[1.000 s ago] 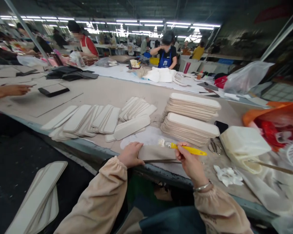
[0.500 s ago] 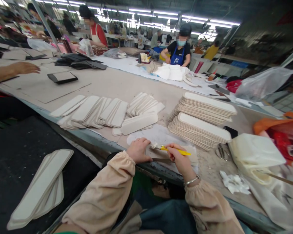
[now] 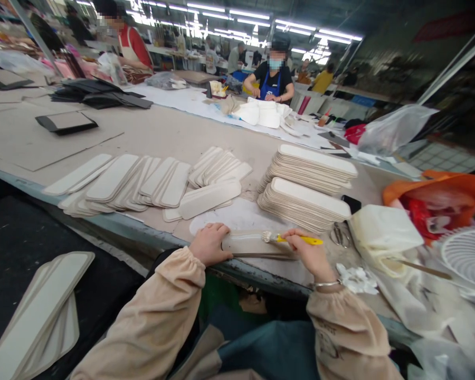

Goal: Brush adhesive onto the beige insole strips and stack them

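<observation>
A long beige rounded panel [image 3: 247, 244] lies flat near the table's front edge. My left hand [image 3: 209, 244] rests closed on its left end, pressing it down. My right hand [image 3: 309, 254] pinches a yellow-handled brush [image 3: 296, 239], whose white bristles touch the panel's right part. Behind the panel stand two tall stacks of the same panels [image 3: 309, 199], and to the left many more lie fanned out in overlapping rows [image 3: 142, 184].
Scissors [image 3: 339, 236], a black phone [image 3: 351, 203], a cream glue container [image 3: 382, 232] and crumpled tissue [image 3: 356, 278] lie right of my hand. An orange bag [image 3: 439, 198] and white fan [image 3: 467, 256] sit far right. Other people work across the table. More panels [image 3: 35, 311] lie low left.
The brush tip has slid right along the panel, from near my left hand toward its right part. The other person's arm at the far left has left the view.
</observation>
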